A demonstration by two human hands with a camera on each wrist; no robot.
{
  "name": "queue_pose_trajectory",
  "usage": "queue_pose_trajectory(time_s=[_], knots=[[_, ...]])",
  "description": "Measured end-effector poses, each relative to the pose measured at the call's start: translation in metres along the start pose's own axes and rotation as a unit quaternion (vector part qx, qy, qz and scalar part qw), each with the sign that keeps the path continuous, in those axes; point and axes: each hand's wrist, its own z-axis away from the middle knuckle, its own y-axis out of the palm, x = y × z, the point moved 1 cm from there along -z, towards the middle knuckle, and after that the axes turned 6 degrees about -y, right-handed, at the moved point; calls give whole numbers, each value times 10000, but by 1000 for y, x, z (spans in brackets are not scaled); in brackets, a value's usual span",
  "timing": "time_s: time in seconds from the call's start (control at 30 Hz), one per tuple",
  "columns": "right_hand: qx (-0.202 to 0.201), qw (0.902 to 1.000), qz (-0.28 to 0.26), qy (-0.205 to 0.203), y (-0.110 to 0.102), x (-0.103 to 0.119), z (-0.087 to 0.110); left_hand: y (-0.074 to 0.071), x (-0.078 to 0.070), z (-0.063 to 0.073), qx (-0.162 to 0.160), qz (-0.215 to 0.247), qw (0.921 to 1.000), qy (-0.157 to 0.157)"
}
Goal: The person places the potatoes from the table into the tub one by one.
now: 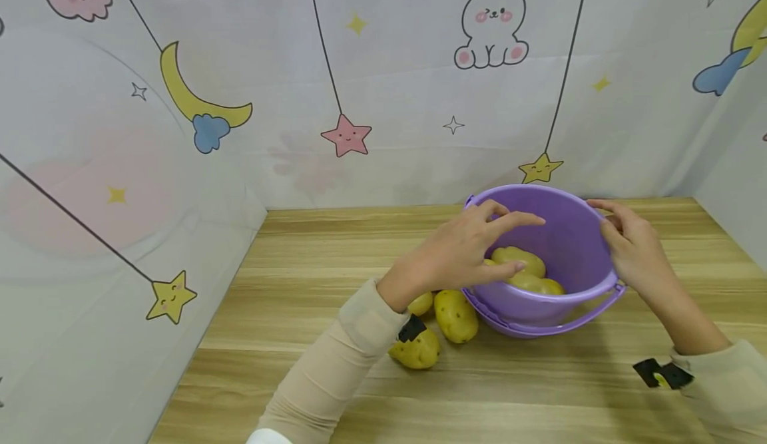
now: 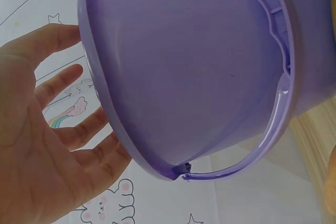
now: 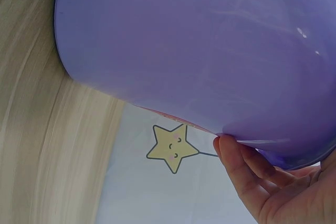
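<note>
A purple bucket (image 1: 575,247) tilts toward me, with several potatoes (image 1: 520,262) inside and its handle hanging along the front. My right hand (image 1: 638,247) grips the bucket's right rim; in the right wrist view, that hand's fingers (image 3: 239,169) lie against the outer wall. Over the left side of the opening is my left hand (image 1: 458,247), its fingers spread and nothing held. From the left wrist, this hand (image 2: 50,124) appears with parted fingers, the tips overlapping the bucket rim (image 2: 107,93).
Several potatoes (image 1: 457,316) lie on the wooden table (image 1: 323,251) left of the bucket, partly hidden by my left forearm. A white cloth (image 1: 407,84) printed with stars, moons and rabbits rises behind the table and along its sides.
</note>
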Motion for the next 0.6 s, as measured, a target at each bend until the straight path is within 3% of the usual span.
queue_pose_trajectory(time_s=[0.6], knots=[[26,10000,-52,-28,0,1,0,0,3,8,-86,123,9998,-98]])
